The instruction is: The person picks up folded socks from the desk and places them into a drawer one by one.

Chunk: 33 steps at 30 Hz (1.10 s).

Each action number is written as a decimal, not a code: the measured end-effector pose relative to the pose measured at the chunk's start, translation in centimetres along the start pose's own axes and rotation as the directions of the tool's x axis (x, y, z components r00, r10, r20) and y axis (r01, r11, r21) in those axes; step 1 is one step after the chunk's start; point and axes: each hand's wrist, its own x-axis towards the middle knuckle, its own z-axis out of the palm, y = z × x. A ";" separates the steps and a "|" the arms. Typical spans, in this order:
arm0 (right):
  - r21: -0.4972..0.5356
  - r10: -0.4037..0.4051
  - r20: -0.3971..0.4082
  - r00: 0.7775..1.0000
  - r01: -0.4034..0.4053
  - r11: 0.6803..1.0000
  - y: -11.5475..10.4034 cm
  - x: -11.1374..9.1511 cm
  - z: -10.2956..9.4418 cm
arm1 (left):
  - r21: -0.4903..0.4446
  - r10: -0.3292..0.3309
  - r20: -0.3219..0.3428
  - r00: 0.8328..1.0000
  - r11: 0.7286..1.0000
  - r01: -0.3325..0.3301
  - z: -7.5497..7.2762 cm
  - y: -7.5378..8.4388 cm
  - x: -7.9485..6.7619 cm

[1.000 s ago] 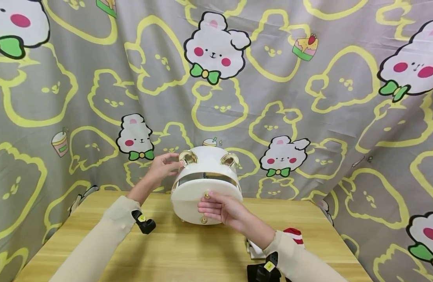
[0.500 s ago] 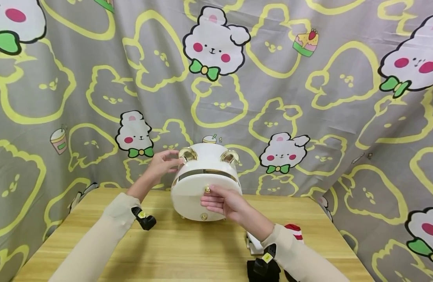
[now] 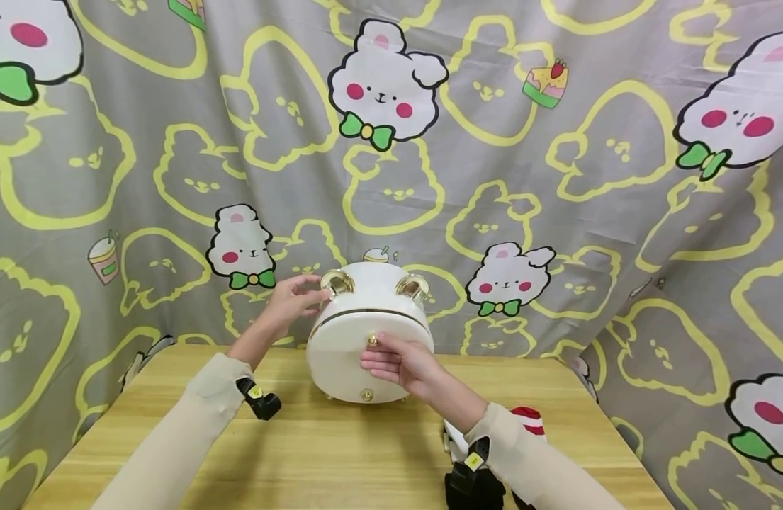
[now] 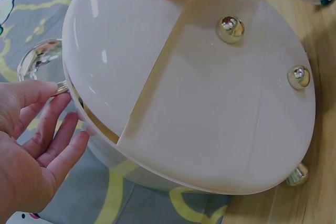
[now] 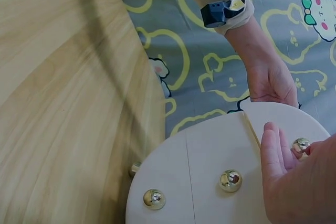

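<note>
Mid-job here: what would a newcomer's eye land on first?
Probably the glossy white box, mid-view on the wooden table. The left hand pinches its left gold ear, while the right hand pinches the top gold knob on its front. Next, the grey curtain behind, covered with white bunnies and yellow outlines.

My right sleeve [image 3: 547, 460] hides part of a striped cloth [image 3: 528, 420] toward five o'clock, where the head view's bottom edge crops a black item [image 3: 477, 494]; in the right wrist view, the white case [image 5: 212, 153] conceals the fingers of my left grip [image 5: 272, 83].
</note>
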 end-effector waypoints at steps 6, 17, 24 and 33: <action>0.008 -0.002 -0.013 1.000 0.002 1.000 -0.2 0.6 0.0 | -0.013 0.027 0.002 1.000 1.000 -0.027 -0.1 0.3 -0.2; 0.020 0.001 -0.032 0.999 0.000 1.000 -0.3 1.3 -0.2 | -0.007 -0.010 0.009 1.000 1.000 0.010 0.0 0.6 -0.5; 0.015 0.000 -0.019 1.000 0.000 1.000 -0.3 1.5 -0.4 | -0.005 -0.011 0.009 1.000 1.000 0.011 0.1 0.5 -0.4; -0.001 0.008 0.014 1.000 -0.008 1.000 -0.5 1.9 -1.0 | 0.003 -0.003 -0.007 1.000 1.000 0.003 0.2 0.5 0.0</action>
